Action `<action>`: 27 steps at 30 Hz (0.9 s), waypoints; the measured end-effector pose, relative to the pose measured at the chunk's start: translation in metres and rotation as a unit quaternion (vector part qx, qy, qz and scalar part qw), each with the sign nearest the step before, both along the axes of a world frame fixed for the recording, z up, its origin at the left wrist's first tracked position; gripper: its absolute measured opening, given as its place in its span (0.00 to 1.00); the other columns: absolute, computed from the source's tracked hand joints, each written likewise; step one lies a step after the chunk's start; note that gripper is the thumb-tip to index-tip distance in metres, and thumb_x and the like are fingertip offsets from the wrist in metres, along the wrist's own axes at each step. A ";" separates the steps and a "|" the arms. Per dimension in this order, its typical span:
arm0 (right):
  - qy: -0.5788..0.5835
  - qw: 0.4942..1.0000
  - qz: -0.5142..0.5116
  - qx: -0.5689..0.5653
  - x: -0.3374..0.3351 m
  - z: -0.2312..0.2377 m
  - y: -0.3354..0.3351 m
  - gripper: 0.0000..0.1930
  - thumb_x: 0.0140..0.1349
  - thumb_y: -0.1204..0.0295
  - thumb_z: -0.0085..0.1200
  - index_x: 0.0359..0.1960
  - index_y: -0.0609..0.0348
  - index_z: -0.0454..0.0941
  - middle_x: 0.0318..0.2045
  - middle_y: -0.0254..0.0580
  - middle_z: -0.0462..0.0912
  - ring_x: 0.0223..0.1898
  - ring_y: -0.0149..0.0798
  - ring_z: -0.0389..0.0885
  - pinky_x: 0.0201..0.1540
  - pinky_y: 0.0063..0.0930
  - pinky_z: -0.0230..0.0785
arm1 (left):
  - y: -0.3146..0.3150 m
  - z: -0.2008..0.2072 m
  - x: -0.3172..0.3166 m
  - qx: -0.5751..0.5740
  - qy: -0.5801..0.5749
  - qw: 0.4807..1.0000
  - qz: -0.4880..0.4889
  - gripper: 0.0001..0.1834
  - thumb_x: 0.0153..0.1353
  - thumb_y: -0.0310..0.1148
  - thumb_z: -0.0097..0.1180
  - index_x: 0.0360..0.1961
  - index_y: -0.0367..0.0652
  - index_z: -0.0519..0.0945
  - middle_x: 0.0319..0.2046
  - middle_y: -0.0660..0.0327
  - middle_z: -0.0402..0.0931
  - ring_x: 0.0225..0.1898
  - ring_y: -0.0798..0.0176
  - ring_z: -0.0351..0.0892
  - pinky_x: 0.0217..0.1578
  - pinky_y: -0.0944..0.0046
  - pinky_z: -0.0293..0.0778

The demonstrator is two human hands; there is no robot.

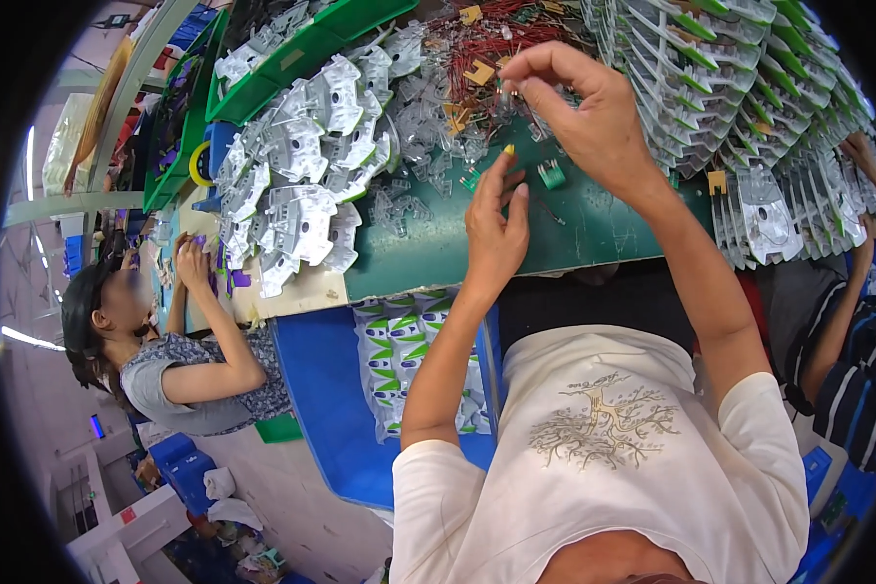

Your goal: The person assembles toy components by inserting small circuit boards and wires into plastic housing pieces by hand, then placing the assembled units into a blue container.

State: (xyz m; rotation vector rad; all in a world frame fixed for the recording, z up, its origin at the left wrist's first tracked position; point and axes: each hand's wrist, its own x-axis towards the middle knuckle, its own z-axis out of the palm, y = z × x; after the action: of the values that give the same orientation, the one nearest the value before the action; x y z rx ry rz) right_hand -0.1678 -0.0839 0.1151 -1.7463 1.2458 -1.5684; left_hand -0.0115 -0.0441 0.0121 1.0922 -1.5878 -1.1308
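Note:
My right hand [594,122] is raised over the far part of the green worktop [399,261]. Its thumb and forefinger come together at a small part too tiny to name, close to a heap of red wires [448,54]. Lower and to the left, my left hand [496,234] has its fingers pointing forward and its thumb apart, with nothing visible in it. Something yellow [509,150] covers or touches a fingertip there. Between the hands lies a small green block with pins [551,174]. Small clear plastic parts [428,136] are scattered left of the wires.
Clear and silver plastic housings [302,146] are piled at left, beside a green tray [292,63]. Stacked rows of green-edged housings [711,88] rise at right. A blue bin [326,389] with bagged parts stands below the edge. People work at left [180,360] and right [852,360].

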 end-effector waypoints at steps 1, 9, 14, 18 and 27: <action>-0.011 1.000 0.008 -0.022 0.002 0.006 0.001 0.08 0.66 0.79 0.53 0.44 0.62 0.80 0.37 0.35 0.84 0.39 0.25 0.82 0.44 0.20 0.73 | 0.001 -0.004 0.003 0.003 0.000 1.000 0.001 0.24 0.67 0.21 0.52 0.63 0.32 0.68 0.57 0.51 0.74 0.56 0.60 0.77 0.55 0.64 0.73; -0.298 0.931 0.169 0.129 -0.013 -0.002 -0.020 0.18 0.70 0.77 0.48 0.59 0.67 0.64 0.37 0.39 0.81 0.36 0.28 0.81 0.40 0.20 0.74 | 0.007 0.010 0.018 -0.090 -0.034 0.990 0.103 0.09 0.62 0.21 0.57 0.43 0.33 0.81 0.44 0.54 0.80 0.38 0.64 0.82 0.40 0.67 0.78; -0.143 0.974 0.129 0.122 -0.002 -0.005 0.020 0.15 0.63 0.78 0.50 0.52 0.62 0.76 0.30 0.33 0.81 0.34 0.24 0.79 0.39 0.19 0.71 | 0.009 0.027 0.023 -0.026 0.113 0.989 0.088 0.11 0.65 0.23 0.57 0.48 0.34 0.79 0.45 0.56 0.79 0.40 0.69 0.79 0.44 0.68 0.76; -0.139 0.966 0.156 0.149 -0.003 -0.009 0.055 0.19 0.61 0.81 0.47 0.55 0.65 0.69 0.29 0.31 0.77 0.32 0.21 0.74 0.36 0.16 0.67 | 0.012 0.061 0.017 0.062 0.228 0.972 -0.016 0.19 0.69 0.28 0.56 0.58 0.34 0.71 0.47 0.56 0.78 0.46 0.68 0.78 0.47 0.68 0.75; -0.100 0.974 0.128 0.157 -0.013 -0.020 0.077 0.16 0.60 0.82 0.50 0.51 0.63 0.72 0.29 0.32 0.78 0.28 0.20 0.73 0.33 0.15 0.67 | 0.015 0.066 0.012 0.026 0.229 0.973 0.003 0.10 0.63 0.23 0.61 0.46 0.34 0.80 0.40 0.61 0.82 0.39 0.74 0.79 0.42 0.73 0.75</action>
State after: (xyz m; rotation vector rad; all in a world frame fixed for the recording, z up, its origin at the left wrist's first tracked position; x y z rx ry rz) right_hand -0.1809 -0.0072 0.0948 -1.4442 1.0555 -1.2831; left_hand 0.0001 -0.0286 0.0782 0.7926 -1.1951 -1.3158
